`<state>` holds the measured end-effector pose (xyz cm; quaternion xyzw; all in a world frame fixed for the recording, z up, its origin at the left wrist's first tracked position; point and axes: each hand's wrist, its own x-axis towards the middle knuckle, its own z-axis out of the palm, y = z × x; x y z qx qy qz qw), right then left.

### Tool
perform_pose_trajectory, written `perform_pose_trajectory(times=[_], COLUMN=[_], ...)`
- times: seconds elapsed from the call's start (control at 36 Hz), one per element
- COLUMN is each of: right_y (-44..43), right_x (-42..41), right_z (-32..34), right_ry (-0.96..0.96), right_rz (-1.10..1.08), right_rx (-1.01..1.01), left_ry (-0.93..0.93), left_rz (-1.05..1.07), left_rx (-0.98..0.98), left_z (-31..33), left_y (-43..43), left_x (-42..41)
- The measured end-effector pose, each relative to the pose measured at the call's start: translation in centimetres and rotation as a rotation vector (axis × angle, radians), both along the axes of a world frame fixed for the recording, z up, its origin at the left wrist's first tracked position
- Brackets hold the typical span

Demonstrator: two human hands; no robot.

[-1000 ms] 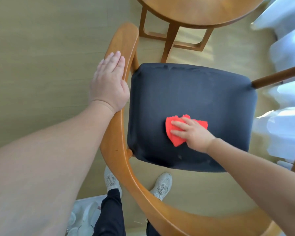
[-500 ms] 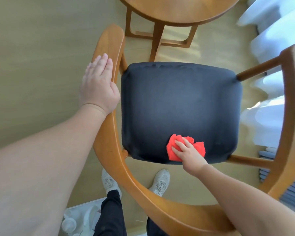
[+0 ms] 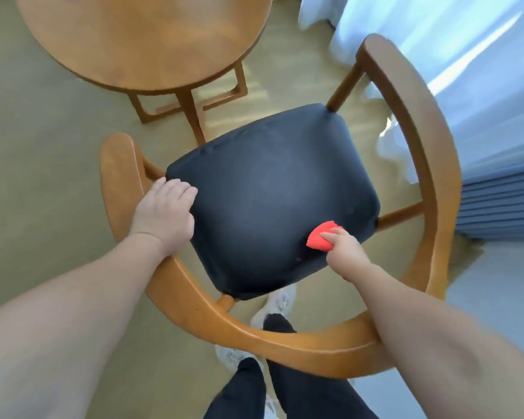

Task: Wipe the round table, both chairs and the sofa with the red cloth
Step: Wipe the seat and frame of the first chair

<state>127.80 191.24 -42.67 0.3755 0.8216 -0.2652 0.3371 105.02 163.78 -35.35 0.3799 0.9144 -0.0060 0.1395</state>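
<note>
Directly below the camera stands a curved, orange-brown wooden armchair with a dark padded seat. The left hand rests on the left edge of that seat, its fingers loosely bent onto the cushion and holding nothing, while its wrist lies across the chair's left arm rail. The right hand reaches over the near rail to the near-right part of the seat. Its fingers are curled round a bunched red cloth, which it presses against the cushion close to the seat's right edge.

Beyond the chair, to the far left, is a round wooden table on a crossed wooden base. Pale, sunlit curtains hang at the far right. Under the near rail, light-coloured shoes and dark trousers show against the tan floor.
</note>
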Motion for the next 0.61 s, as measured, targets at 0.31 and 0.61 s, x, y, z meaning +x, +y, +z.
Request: perform_pose_trajectory(times=[0.31,0.61], right_y=[5.0,4.1], right_x=[1.0,0.0], right_z=[-4.4,-7.3], right_ry=[0.157,0.032], right_rz=[-0.694,-0.757], right_rx=[0.07,0.104], left_ry=[-0.129,-0.188], left_rz=[-0.26,-0.554], left_rx=[0.175,0.168], left_z=[-0.1,-5.2], left_y=[10.8,14.0], left_x=[0.7,-1.1])
